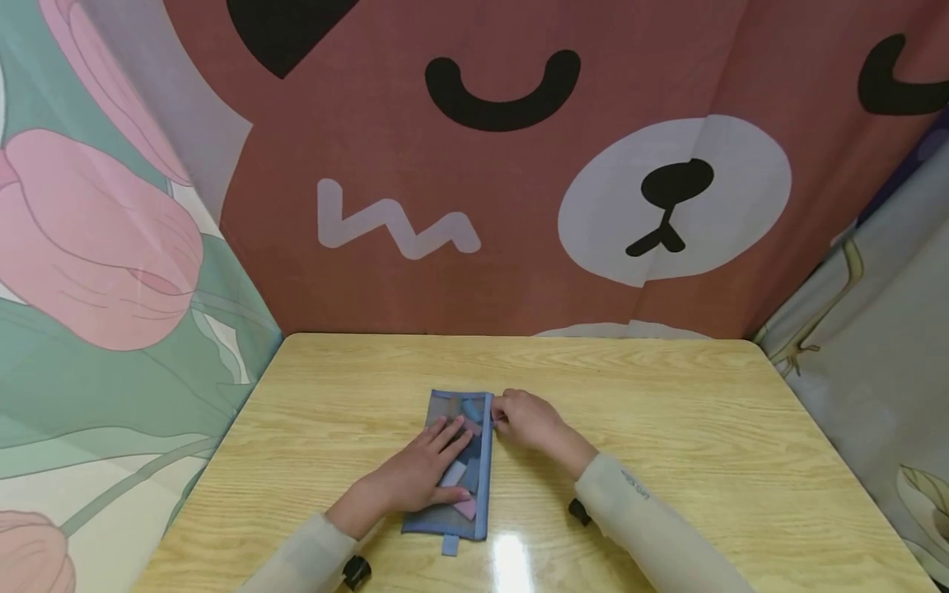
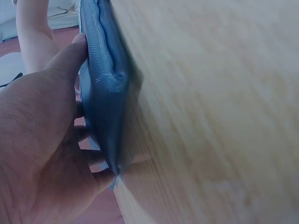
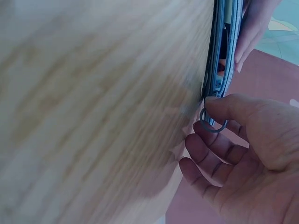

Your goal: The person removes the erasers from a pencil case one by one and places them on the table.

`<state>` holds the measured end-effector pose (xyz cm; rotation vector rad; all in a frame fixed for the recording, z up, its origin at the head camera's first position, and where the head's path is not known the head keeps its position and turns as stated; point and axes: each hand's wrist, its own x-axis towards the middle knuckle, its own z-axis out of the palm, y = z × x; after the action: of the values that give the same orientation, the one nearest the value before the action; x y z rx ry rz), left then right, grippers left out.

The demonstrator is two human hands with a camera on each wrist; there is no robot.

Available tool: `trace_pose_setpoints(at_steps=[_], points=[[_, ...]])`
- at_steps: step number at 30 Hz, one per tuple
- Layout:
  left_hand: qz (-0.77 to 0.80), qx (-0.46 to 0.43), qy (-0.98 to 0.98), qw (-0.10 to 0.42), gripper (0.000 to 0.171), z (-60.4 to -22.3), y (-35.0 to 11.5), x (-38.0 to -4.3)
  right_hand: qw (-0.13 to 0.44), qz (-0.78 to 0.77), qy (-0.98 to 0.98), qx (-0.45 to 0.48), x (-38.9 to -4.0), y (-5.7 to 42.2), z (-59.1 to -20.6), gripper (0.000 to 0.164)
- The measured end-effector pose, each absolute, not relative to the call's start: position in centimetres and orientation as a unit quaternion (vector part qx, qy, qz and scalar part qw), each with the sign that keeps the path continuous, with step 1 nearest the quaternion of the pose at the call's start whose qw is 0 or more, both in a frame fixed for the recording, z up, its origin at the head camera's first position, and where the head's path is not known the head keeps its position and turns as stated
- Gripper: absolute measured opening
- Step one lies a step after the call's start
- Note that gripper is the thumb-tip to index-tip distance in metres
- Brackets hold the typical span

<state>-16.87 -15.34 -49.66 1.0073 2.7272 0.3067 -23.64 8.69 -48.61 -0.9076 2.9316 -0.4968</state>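
Observation:
A blue zippered pouch point(image 1: 480, 461) with a see-through mesh face lies on the table, several coloured pieces showing inside. My left hand point(image 1: 418, 469) rests on its face with fingers spread and straight. In the left wrist view the pouch point(image 2: 105, 93) appears edge-on under that hand point(image 2: 42, 135). At the far end of the pouch's right edge is my right hand point(image 1: 528, 418). In the right wrist view, this hand point(image 3: 233, 154) pinches the zipper's ring pull point(image 3: 212, 129) between thumb and forefinger. The zipper edge point(image 3: 228, 60) gapes there, with contents visible in the gap.
The wood-grain table point(image 1: 652, 395) reaches back to a brown curtain point(image 1: 511, 272) with a bear face. Flower-patterned cloth point(image 1: 96, 247) hangs at the left, and pale cloth point(image 1: 882, 354) at the right. Each wrist carries a small black device point(image 1: 579, 511).

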Motion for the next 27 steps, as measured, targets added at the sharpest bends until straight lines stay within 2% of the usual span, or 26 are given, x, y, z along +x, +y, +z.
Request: trace_pose_setpoints(at_steps=[17, 27], points=[[0.101, 0.344, 0.928, 0.101, 0.086, -49.6, -15.2, -16.7, 0.019, -0.158, 0.948, -0.277, -25.0, 8.9, -48.9, 0.012], [0.108, 0.342, 0.927, 0.107, 0.085, -49.4, -15.1, -16.7, -0.005, -0.153, 0.947, -0.283, -25.8, 9.1, -49.1, 0.01]])
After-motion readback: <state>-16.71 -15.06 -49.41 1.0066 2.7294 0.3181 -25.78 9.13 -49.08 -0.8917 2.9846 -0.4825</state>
